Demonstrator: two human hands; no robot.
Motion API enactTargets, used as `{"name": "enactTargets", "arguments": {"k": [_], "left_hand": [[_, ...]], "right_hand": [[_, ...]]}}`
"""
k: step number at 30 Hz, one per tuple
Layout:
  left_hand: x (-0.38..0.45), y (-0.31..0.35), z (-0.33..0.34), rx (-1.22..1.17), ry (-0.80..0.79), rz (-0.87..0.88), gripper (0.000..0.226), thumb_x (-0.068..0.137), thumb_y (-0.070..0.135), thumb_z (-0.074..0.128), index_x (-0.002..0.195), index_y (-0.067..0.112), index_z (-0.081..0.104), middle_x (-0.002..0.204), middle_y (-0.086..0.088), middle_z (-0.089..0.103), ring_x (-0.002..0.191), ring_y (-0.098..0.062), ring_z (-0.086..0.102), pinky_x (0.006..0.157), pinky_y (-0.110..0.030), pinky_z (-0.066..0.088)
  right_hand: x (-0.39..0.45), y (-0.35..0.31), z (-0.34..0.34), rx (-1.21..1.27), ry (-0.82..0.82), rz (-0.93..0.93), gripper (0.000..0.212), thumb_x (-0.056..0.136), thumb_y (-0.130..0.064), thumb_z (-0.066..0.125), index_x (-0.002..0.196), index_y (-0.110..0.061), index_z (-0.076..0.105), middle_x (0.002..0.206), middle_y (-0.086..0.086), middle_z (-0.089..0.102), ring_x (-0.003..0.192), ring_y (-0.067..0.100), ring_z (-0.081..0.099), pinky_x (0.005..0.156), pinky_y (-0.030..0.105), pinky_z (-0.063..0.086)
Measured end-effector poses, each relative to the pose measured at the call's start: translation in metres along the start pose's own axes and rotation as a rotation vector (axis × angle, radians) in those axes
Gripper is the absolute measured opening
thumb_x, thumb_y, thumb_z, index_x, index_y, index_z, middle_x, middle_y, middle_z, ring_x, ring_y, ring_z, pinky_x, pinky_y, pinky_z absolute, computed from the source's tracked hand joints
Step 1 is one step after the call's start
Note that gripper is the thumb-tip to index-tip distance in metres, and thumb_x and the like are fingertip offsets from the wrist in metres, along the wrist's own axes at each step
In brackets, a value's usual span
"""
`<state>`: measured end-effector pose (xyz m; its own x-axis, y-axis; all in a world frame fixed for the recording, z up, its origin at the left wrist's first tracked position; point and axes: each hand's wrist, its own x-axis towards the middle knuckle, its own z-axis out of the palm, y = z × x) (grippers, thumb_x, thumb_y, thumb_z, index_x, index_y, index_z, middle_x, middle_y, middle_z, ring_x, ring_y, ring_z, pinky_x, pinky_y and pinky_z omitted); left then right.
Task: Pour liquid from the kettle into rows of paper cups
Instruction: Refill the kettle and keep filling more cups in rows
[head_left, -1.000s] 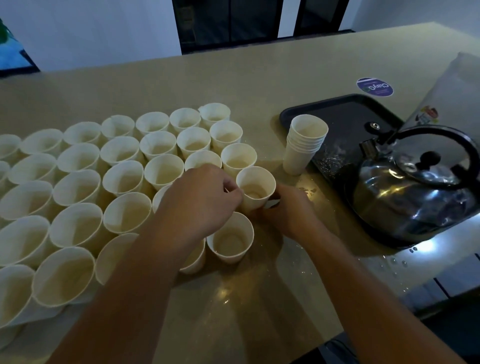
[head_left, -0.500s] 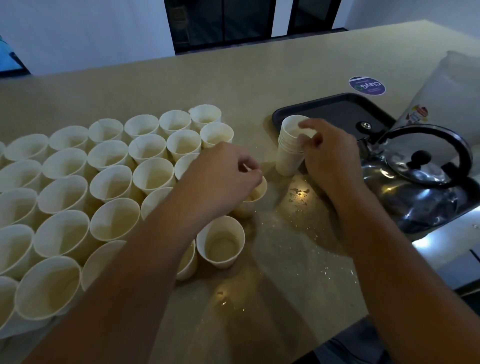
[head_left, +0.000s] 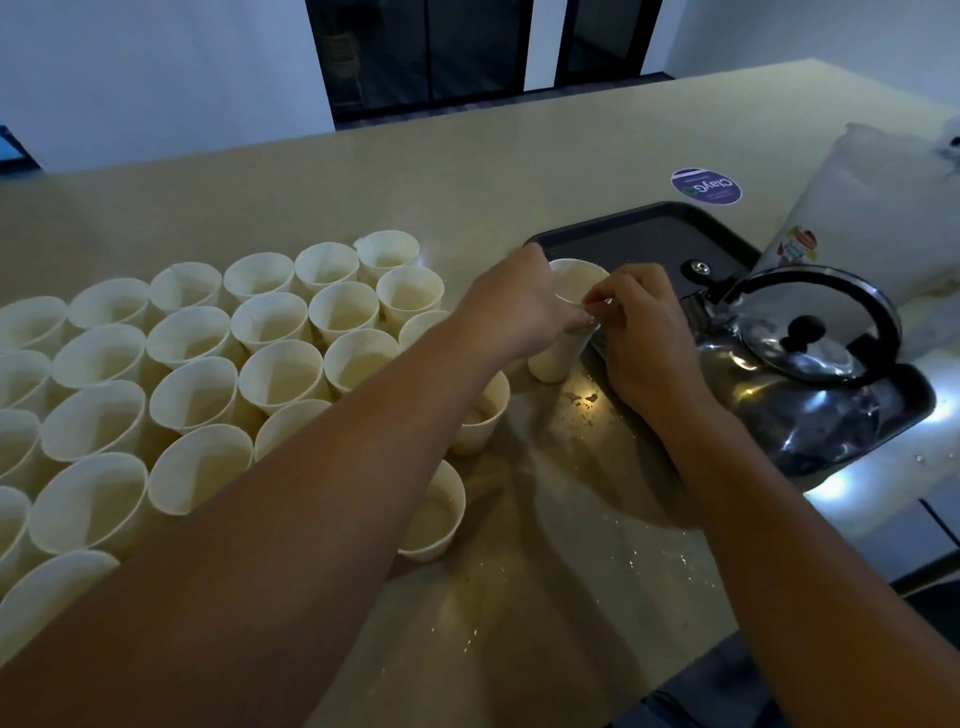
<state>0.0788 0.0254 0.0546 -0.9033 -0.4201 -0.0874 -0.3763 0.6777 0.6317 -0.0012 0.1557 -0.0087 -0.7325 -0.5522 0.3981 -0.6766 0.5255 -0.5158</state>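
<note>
Beige, smooth countertop (head_left: 519, 156) filled the view, dimly lit and speckled with wet drops near its front edge. On its left side stood the rows of paper cups (head_left: 280, 322), thin, white and tapered, packed rim to rim; most appeared to hold a pale liquid, so the pouring looked largely done there. Two further cups sat at the right end of the group, partly hidden by the left forearm.

Both hands met at a stack of nested cups (head_left: 563, 332) beside a dark tray (head_left: 639, 239). The left hand (head_left: 511, 306) curled around the stack's side, and the right hand (head_left: 636, 332) pinched its rim, seemingly peeling one cup free. Probably more empty cups were to be set out and filled.

Farther right, the kettle (head_left: 810, 374) rested untouched on the tray, shiny rounded metal with a black arched handle and knob. Behind it lay a soft white bag (head_left: 872, 208).
</note>
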Motion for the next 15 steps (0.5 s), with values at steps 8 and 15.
{"name": "enactTargets", "arguments": {"k": [8,15], "left_hand": [[0.012,-0.007,0.017,-0.236,-0.067,-0.035,0.072,0.089,0.047,0.069,0.147,0.019,0.038,0.129,-0.004,0.058,0.088,-0.018,0.068,0.058,-0.02,0.051],[0.011,-0.01,0.015,-0.361,-0.089,0.005,0.071,0.085,0.044,0.076,0.143,0.023,0.041,0.119,0.004,0.055,0.083,-0.012,0.061,0.042,-0.007,0.041]], "right_hand": [[-0.004,-0.001,-0.009,0.134,0.077,0.021,0.014,0.102,-0.007,0.052,0.107,-0.006,0.065,0.11,-0.004,0.049,0.095,0.001,0.044,0.078,0.006,0.04],[-0.01,0.0,-0.011,0.237,0.121,0.029,0.012,0.101,-0.004,0.051,0.101,-0.011,0.061,0.106,-0.002,0.051,0.089,-0.008,0.048,0.077,0.007,0.042]]}}
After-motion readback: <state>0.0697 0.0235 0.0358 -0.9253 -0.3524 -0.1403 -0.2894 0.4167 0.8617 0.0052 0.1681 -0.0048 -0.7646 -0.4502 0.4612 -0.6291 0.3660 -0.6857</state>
